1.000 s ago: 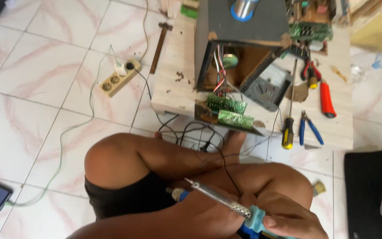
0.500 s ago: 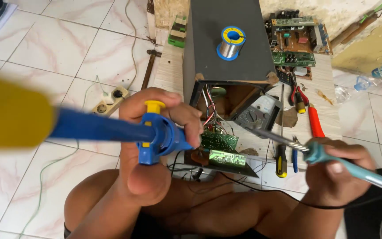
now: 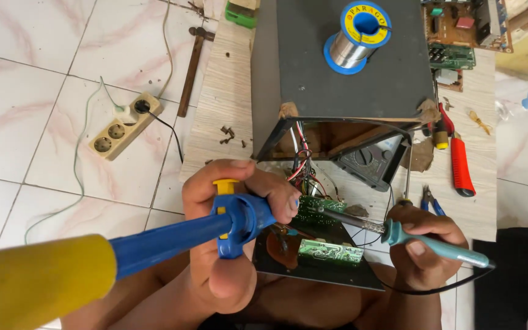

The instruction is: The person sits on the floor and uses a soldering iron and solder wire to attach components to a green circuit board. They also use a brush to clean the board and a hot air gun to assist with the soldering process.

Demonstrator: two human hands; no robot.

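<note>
The floor of white tiles with pink veins (image 3: 38, 67) fills the left of the frame, and a pale wooden board (image 3: 218, 116) lies in the upper middle under a dark open-bottomed box (image 3: 343, 61). The left hand (image 3: 230, 244) is wrapped closed around a blue and yellow plastic desoldering pump (image 3: 172, 241); the right hand (image 3: 426, 250) pinches a teal-handled soldering iron (image 3: 398, 232), its tip on the green circuit board (image 3: 319, 211) at lower centre. The hot tip is close to the red and black wires (image 3: 300, 168); a slip could melt them or burn the fingers.

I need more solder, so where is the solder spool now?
In the head view, the solder spool stands at top centre on the dark box, left of the circuit boards.
</note>
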